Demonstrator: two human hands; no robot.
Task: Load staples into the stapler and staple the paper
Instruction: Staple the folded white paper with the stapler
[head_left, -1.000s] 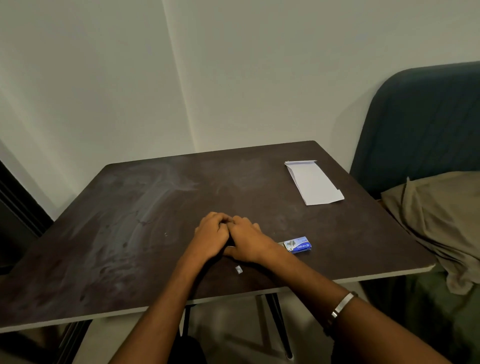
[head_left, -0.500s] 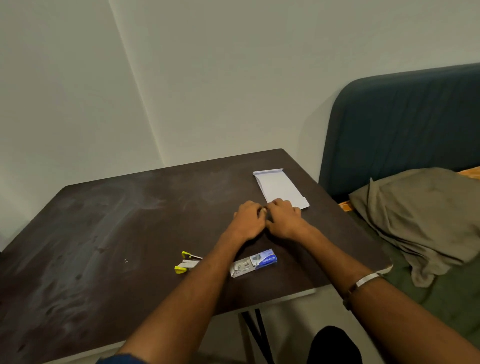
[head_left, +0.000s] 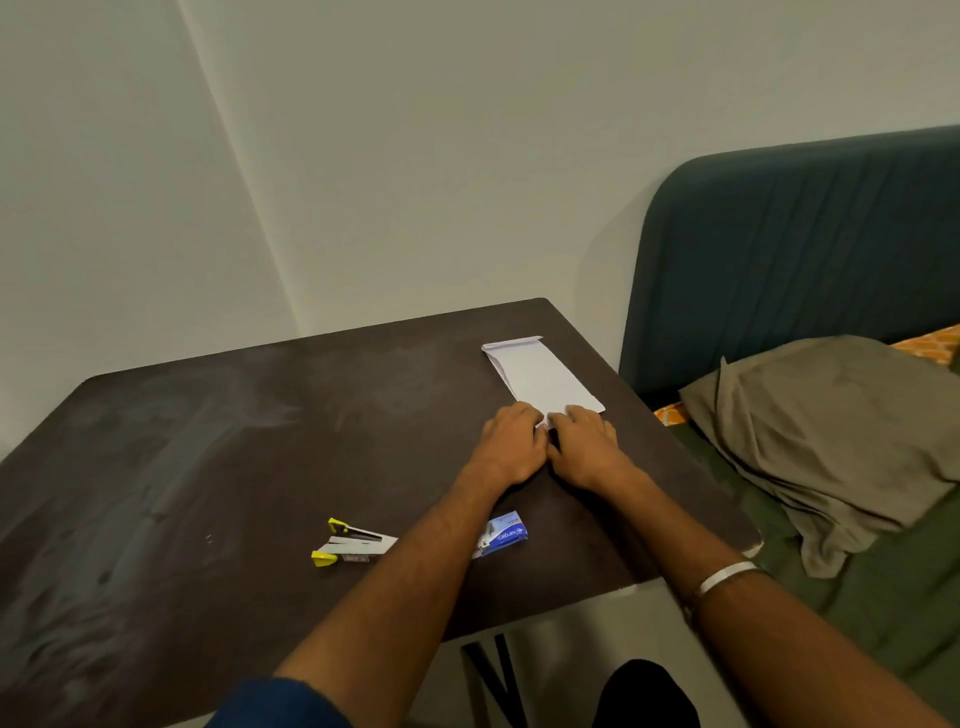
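A white folded paper (head_left: 537, 371) lies at the far right of the dark table (head_left: 208, 441). My left hand (head_left: 511, 441) and my right hand (head_left: 584, 441) rest side by side on its near end, fingers curled over the edge, with a bit of paper showing between the thumbs. A yellow and grey stapler (head_left: 350, 543) lies hinged open on the table, left of my left forearm. A small blue staple box (head_left: 503, 533) lies just right of that forearm, partly hidden by it.
The table stands in a corner of pale walls. To its right is a dark teal headboard (head_left: 800, 260) and a bed with a crumpled khaki cloth (head_left: 831, 436). The table's right edge (head_left: 748, 535) is close to my right forearm, which wears a metal bangle.
Both hands have moved away from the stapler and staple box, forward and right, onto the near end of the paper. The stapler and box stay on the table.
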